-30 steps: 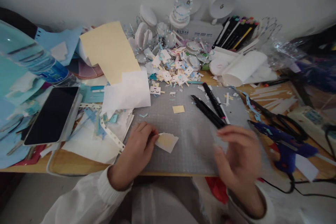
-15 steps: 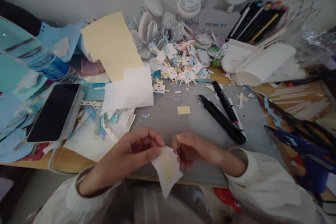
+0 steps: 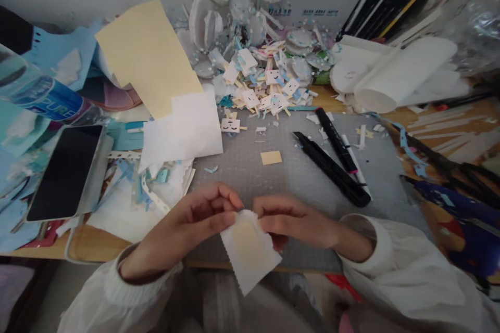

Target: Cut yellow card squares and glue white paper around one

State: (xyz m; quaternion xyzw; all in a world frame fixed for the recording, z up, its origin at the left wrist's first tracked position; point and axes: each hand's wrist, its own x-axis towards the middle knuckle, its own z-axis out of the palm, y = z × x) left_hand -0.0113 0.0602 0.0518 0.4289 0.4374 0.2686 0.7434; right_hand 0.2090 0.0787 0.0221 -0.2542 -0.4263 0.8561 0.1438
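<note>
Between my hands, over the table's front edge, is a small white piece with zigzag edges and a pale yellow patch in its middle, like double-sided tape backing [image 3: 250,252]. My left hand [image 3: 195,223] pinches its upper left corner between thumb and finger. At its upper right edge, my right hand [image 3: 295,221] also pinches it, the other fingers curled under. A small yellow paper rectangle [image 3: 271,157] lies on the grey cutting mat [image 3: 242,177] just beyond my hands. Farther back is a small paper figure with a drawn face [image 3: 230,125].
A black utility knife [image 3: 332,169] and a black marker [image 3: 336,140] lie on the mat's right. Many paper figures [image 3: 269,88] are heaped behind. At left are a phone [image 3: 66,171], a water bottle [image 3: 50,91] and paper scraps; at right, a blue glue gun [image 3: 461,218].
My right hand has closed onto the white piece's upper right edge. The piece now faces up, spread wider between both hands. The view has shifted slightly.
</note>
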